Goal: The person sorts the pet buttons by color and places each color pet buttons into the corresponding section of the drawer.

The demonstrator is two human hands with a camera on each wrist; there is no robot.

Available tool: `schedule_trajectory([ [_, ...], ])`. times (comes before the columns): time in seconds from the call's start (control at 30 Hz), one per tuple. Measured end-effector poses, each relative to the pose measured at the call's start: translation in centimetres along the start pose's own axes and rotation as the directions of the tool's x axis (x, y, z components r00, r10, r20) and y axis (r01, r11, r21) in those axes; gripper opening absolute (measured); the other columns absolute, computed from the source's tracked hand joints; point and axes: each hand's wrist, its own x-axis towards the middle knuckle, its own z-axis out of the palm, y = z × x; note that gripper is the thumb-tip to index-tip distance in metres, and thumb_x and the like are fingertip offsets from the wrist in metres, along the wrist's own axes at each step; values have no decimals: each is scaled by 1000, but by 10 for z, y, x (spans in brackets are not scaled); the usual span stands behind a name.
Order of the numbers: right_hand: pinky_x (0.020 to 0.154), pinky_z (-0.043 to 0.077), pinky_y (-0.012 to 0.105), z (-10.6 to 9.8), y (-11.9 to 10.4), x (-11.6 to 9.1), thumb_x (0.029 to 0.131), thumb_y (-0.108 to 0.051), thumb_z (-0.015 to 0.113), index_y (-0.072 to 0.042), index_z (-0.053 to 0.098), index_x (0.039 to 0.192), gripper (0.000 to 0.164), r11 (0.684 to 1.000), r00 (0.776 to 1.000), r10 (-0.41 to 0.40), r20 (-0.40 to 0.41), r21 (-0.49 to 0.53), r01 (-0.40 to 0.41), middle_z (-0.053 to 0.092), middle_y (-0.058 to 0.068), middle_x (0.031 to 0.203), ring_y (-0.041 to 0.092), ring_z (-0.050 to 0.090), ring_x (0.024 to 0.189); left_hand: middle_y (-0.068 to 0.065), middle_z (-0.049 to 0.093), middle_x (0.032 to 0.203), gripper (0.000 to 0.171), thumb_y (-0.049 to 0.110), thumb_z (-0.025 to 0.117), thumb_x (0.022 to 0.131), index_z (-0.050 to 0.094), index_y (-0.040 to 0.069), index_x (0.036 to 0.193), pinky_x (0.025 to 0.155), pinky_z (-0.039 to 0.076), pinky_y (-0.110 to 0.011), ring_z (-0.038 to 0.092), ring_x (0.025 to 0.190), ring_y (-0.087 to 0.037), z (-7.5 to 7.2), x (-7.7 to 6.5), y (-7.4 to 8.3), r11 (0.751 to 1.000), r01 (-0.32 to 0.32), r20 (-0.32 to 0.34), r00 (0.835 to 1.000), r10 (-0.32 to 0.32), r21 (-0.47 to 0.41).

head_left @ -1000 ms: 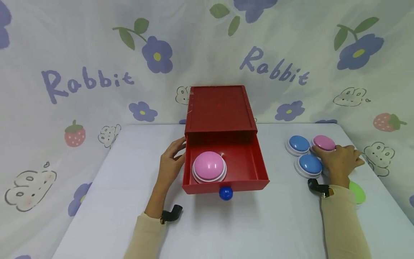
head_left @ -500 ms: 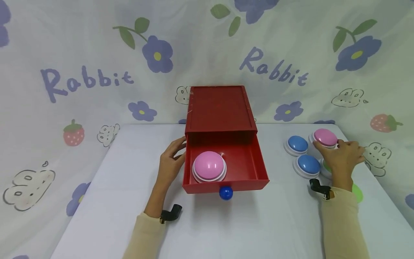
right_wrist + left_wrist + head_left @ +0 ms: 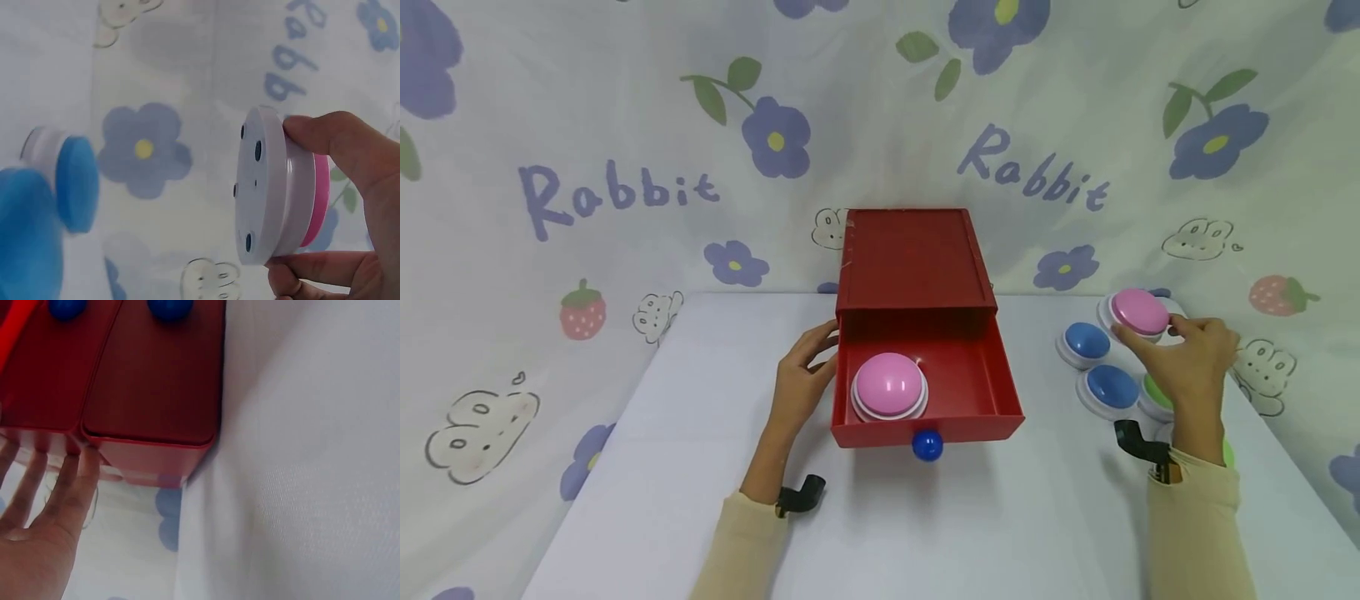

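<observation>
Here, the right hand (image 3: pixel 1197 358) pinches a pink button (image 3: pixel 1139 312); the left hand (image 3: pixel 798 379), spread out, touches the red box (image 3: pixel 913 260) to its right.

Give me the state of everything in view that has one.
Upper drawer, pulled open
Lower drawer, looks shut
Held pink button, off the table, tilted
Other pink button, dome up in the upper drawer
Far blue button, dome up
Near blue button, dome up
Far green button, partly hidden
Near green button, mostly hidden
Left hand, fingers extended at the red box's side
Right hand, gripping the held pink button
</observation>
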Motion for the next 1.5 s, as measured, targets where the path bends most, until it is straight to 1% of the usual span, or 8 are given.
schedule_trajectory([
  [0.23,88,39,62,-5,-20,-19,82,-58,74,-2,41,150,94,998,996,-59,73,5,59,30,28,141,37,22,131,-13,55,141,47,9,65,97,54,5,143,92,53,-31,58,124,-30,0,-1,2,1000,5,10,1000,-5,11],
  [0.43,78,38,48,-5,-33,-31,82,-53,77,0,48,145,88,988,986,-157,65,9,157,39,27,133,36,30,125,-12,55,141,47,9,64,98,53,5,144,93,54,-32,58,124,-28,0,-2,3,1000,10,5,1000,-10,21],
  [0.63,81,39,48,-6,-48,-47,81,-46,81,-1,54,141,79,969,969,-242,48,59,239,45,23,128,35,34,124,-13,54,142,48,9,65,98,53,5,144,93,54,-34,58,125,-30,-1,-3,3,1000,18,-5,1000,-18,25],
  [0.77,80,43,48,-8,-58,-59,81,-38,83,1,57,138,74,952,953,-301,37,73,298,46,22,125,35,33,124,-11,54,142,49,11,65,98,53,8,145,93,53,-34,57,125,-31,-1,-1,-13,1000,27,-12,1000,-26,17],
  [0.9,73,48,41,-11,-68,-74,79,-34,85,3,59,136,73,935,936,-351,38,69,348,48,20,122,34,35,122,-4,55,142,49,15,67,98,54,17,145,94,53,-36,57,126,-28,-1,1,-37,999,32,-20,999,-32,10],
  [0.97,72,47,35,-12,-72,-81,78,-32,86,3,60,135,72,923,924,-380,32,72,377,49,19,120,32,37,120,-1,55,142,49,18,67,97,55,21,145,94,53,-37,57,126,-27,-1,1,-40,1000,27,-18,999,-27,5],
  [1.17,70,42,18,-14,-84,-100,73,-26,90,4,64,129,69,884,887,-462,7,87,459,51,13,114,26,39,115,3,56,140,48,24,68,97,56,24,144,93,54,-33,57,125,-28,-2,1,-42,1000,-2,-13,1000,2,-16],
  [1.5,74,44,10,-4,-107,-130,69,-16,92,1,67,127,66,835,856,-517,-1,219,505,51,4,113,15,39,116,5,58,138,47,25,69,96,58,26,142,92,54,-32,60,122,-19,-3,5,-38,1000,3,-16,1000,-4,-19],
])
